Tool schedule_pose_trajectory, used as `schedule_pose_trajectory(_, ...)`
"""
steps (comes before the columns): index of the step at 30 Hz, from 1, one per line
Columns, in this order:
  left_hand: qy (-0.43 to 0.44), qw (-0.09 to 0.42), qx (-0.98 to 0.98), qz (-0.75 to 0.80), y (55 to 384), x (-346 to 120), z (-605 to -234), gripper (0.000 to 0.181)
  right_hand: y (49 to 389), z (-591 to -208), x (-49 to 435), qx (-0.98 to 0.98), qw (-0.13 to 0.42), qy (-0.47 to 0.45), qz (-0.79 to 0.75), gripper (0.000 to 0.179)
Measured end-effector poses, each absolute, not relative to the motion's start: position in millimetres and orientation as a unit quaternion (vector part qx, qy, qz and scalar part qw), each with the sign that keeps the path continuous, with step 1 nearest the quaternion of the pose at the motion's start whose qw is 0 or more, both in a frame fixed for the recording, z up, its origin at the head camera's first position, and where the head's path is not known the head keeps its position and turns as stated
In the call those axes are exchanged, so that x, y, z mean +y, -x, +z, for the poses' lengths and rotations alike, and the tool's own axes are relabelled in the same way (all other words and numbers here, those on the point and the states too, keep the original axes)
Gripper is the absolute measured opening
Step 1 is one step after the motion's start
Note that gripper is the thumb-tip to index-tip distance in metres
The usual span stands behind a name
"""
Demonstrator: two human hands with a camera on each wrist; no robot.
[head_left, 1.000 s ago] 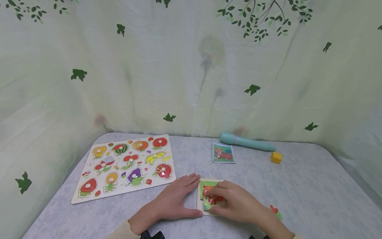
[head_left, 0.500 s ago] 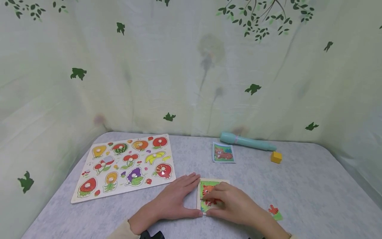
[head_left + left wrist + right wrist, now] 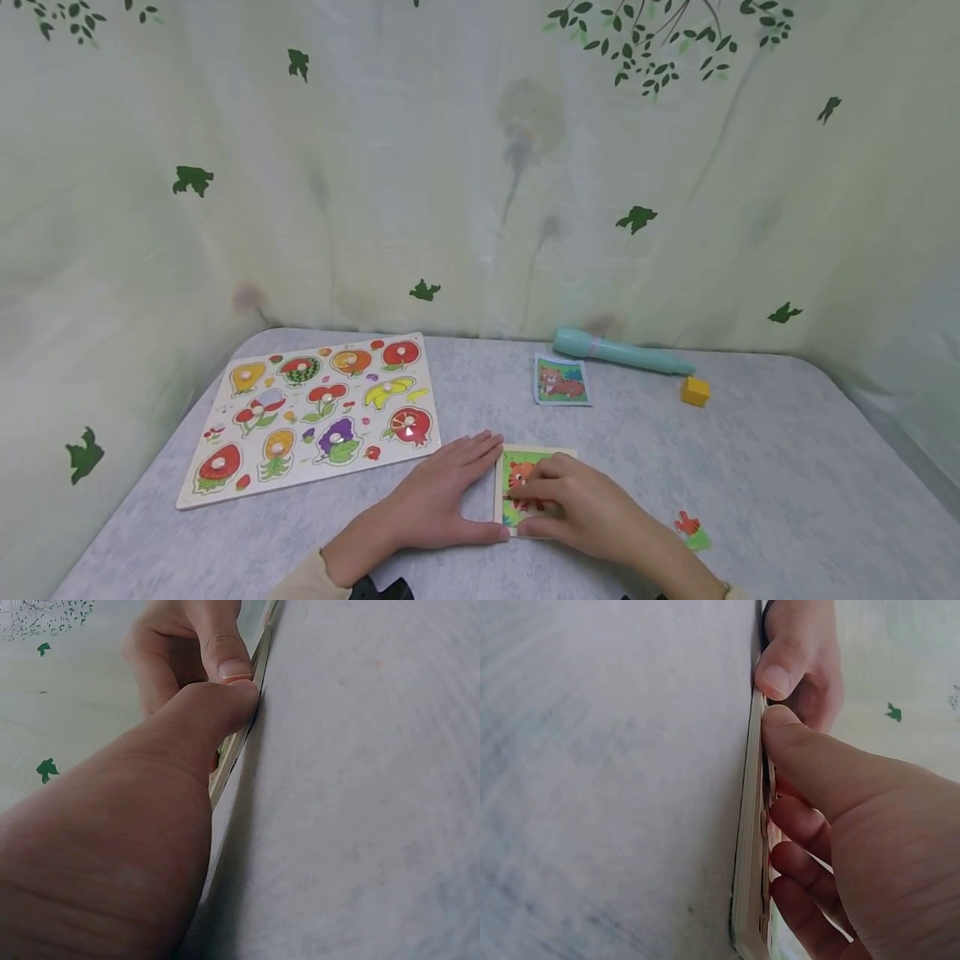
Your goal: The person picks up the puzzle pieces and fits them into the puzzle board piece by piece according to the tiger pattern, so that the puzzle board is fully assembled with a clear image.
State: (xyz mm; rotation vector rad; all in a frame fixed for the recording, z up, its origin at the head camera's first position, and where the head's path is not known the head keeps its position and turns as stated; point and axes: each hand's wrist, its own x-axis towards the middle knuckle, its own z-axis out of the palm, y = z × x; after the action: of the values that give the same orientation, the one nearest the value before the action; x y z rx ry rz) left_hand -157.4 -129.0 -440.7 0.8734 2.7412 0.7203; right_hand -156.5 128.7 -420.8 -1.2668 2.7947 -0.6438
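In the head view a small square wooden puzzle board (image 3: 498, 505) with a tiger picture lies on the table. My left hand (image 3: 438, 500) rests along its left side, fingers straight and spread, thumb touching the lower corner. Over the board, my right hand (image 3: 585, 504) holds a puzzle piece (image 3: 512, 517) between thumb and curled fingers, at the lower left of the picture. The right wrist view shows that thumb at the board's edge (image 3: 746, 847) and the fingertips on the pieces. The board's right half is hidden by the hand. A loose puzzle piece (image 3: 692, 532), red and green, lies right of the right forearm.
A large fruit peg puzzle (image 3: 322, 421) lies at the left. Behind the board are a tiger picture card (image 3: 562, 382), a teal pen-shaped stick (image 3: 622, 352) and a yellow cube (image 3: 695, 392). A leaf-print curtain (image 3: 360, 167) hangs behind the table.
The puzzle piece under my right hand has shifted slightly left and lies closer in line with the tiger's head. My right hand moved a little with it. The left hand stayed in place.
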Motion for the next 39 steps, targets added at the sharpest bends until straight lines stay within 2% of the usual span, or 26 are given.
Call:
schedule_pose_trajectory(20, -0.296, 0.082, 0.920, 0.243, 157.3, -129.4, -439.0, 0.101, 154.7, -418.9, 128.3, 0.888, 0.010, 0.398, -0.230, 0.029)
schedule_pose_trajectory(39, -0.297, 0.079, 0.919, 0.249, 158.8, -129.7, -439.0, 0.101, 148.6, -421.0, 124.8, 0.895, -0.034, 0.388, -0.218, 0.022)
